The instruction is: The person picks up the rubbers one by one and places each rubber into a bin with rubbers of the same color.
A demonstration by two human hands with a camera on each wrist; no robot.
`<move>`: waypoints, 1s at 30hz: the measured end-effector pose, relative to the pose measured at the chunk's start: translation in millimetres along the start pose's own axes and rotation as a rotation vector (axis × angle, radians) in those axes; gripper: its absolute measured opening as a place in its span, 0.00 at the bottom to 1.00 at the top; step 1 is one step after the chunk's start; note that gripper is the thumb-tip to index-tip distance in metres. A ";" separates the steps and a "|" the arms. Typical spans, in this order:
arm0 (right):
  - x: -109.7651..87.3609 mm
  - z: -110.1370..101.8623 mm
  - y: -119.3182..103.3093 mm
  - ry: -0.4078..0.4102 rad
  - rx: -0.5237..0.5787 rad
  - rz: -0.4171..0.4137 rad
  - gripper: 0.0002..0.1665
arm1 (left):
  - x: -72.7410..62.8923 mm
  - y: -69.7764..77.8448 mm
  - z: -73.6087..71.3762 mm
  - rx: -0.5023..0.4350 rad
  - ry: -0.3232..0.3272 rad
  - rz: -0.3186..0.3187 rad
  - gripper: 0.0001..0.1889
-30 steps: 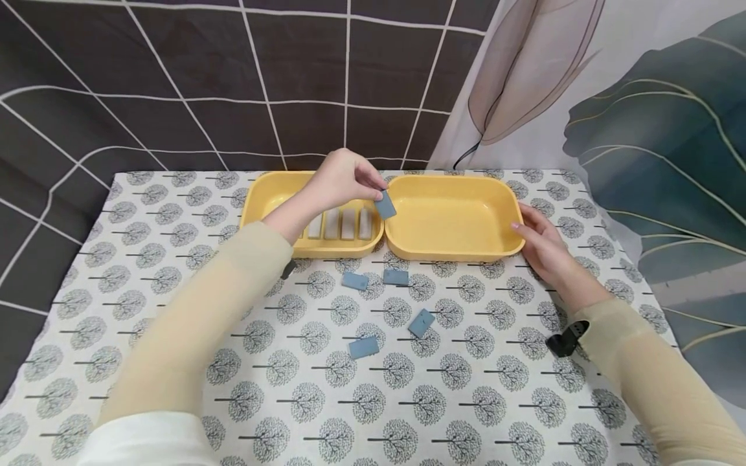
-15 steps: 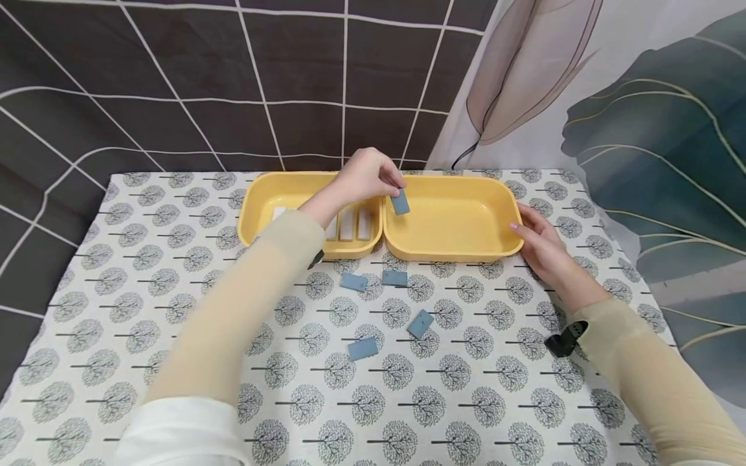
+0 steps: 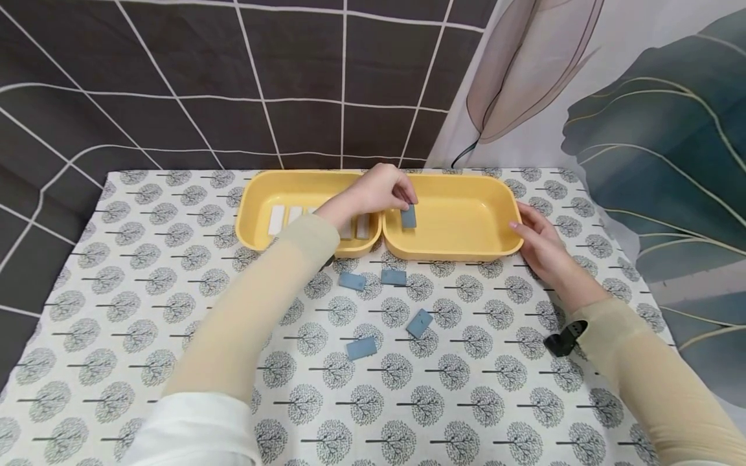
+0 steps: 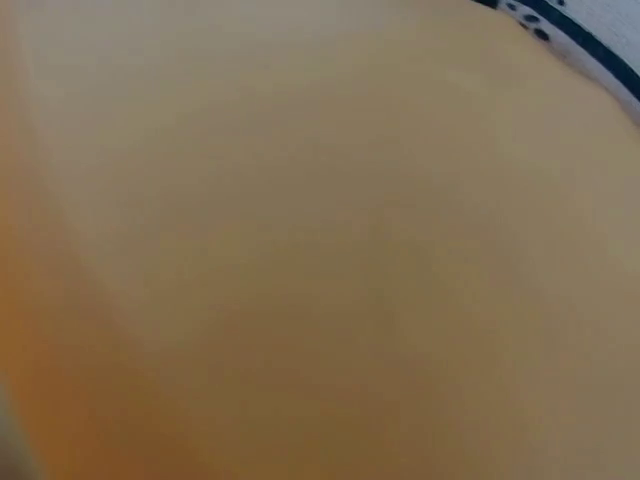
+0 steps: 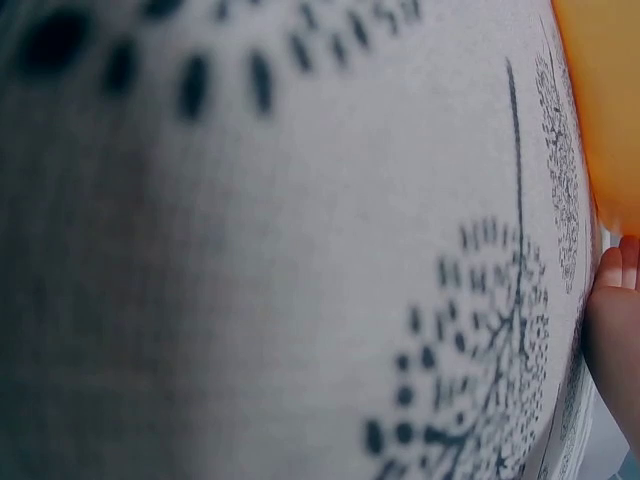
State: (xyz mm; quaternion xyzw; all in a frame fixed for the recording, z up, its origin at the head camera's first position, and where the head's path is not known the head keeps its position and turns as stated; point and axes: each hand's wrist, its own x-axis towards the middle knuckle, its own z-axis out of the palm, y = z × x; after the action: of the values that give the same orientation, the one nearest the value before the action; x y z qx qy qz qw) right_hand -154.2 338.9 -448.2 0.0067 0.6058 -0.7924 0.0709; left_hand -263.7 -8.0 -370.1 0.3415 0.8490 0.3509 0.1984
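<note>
My left hand (image 3: 381,189) pinches a blue domino-like block (image 3: 409,217) between thumb and fingertips, low inside the left end of the right yellow container (image 3: 454,252). At that container's right end my right hand (image 3: 542,243) grips the rim, thumb over the edge and fingers along the outer wall. In the right wrist view, fingers (image 5: 612,268) show close under the container's yellow wall (image 5: 605,100). Several white blocks (image 3: 276,220) stand in a row in the left yellow container (image 3: 247,239), partly hidden by my left forearm. Blurred yellow fills most of the left wrist view.
Below the containers, several blue blocks lie scattered on the tree-patterned cloth: one blue block (image 3: 352,281) beside another blue block (image 3: 394,277), and two nearer, a dotted blue block (image 3: 419,323) and a plain blue block (image 3: 361,348). A dark gridded curtain (image 3: 204,84) hangs behind.
My left hand has carried the blue block rightward from over the left container's edge and down into the right container. My right hand keeps its place on the rim.
</note>
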 end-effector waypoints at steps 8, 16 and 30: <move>-0.1 0.1 0.3 -0.003 -0.003 -0.012 0.25 | -0.5 9.6 -6.9 0.057 -0.029 0.015 0.08; -0.6 0.1 -0.6 -0.003 -0.017 0.002 0.25 | 5.3 13.7 -21.2 0.132 -0.103 0.030 0.07; -1.0 0.1 -1.2 0.000 -0.035 0.008 0.23 | 22.7 7.9 -16.9 0.203 -0.204 0.081 0.06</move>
State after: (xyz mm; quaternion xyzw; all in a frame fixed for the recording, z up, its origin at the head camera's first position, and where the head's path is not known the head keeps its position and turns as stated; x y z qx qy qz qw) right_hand -153.4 339.3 -446.9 0.0076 0.6197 -0.7813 0.0742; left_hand -285.6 4.7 -355.1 0.4277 0.8411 0.2346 0.2338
